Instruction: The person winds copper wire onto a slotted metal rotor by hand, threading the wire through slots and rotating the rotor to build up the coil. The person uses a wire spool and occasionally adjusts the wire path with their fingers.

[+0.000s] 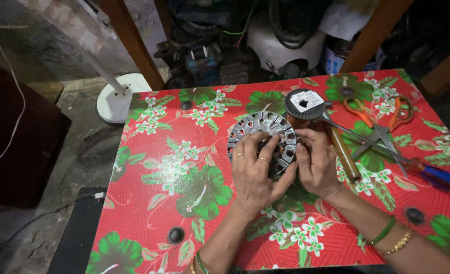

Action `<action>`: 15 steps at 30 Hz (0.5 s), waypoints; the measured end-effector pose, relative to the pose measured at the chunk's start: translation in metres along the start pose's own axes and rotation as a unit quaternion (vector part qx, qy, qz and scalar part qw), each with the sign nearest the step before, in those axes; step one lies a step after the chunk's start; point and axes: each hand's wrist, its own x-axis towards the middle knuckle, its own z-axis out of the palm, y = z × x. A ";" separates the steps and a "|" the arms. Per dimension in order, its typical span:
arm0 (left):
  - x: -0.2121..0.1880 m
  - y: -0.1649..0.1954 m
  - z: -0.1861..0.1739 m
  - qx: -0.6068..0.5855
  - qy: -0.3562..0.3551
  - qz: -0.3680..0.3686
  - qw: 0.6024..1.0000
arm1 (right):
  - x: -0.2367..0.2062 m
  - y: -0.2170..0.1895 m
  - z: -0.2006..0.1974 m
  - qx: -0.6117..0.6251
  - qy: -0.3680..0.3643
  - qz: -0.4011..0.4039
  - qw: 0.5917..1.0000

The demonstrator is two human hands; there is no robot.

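A round grey metal stator core (pixel 263 127) with slots around its rim is tilted up from the table (pixel 154 162), which has a red cover with a flower pattern. My left hand (pixel 255 170) grips its lower edge, fingers curled over the slots. My right hand (pixel 316 162) holds its right side, fingertips pressed at the slots. A spool of copper wire (pixel 304 105) stands just behind the core.
Orange-handled scissors (pixel 382 119), a screwdriver with a blue and red handle (pixel 440 177) and a wooden-handled tool (pixel 344 152) lie on the right. A white fan base (pixel 116 99) stands on the floor to the left. Machine parts are piled behind the table.
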 end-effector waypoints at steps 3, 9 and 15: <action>-0.001 -0.001 0.000 -0.011 0.001 -0.020 1.000 | -0.003 0.002 0.001 -0.004 0.003 -0.034 0.999; -0.001 0.000 -0.001 0.014 0.014 0.006 1.000 | -0.006 0.004 0.005 0.042 -0.014 0.004 0.999; 0.003 0.001 -0.003 -0.041 0.012 -0.032 0.999 | -0.008 0.004 0.005 0.046 -0.014 -0.004 0.999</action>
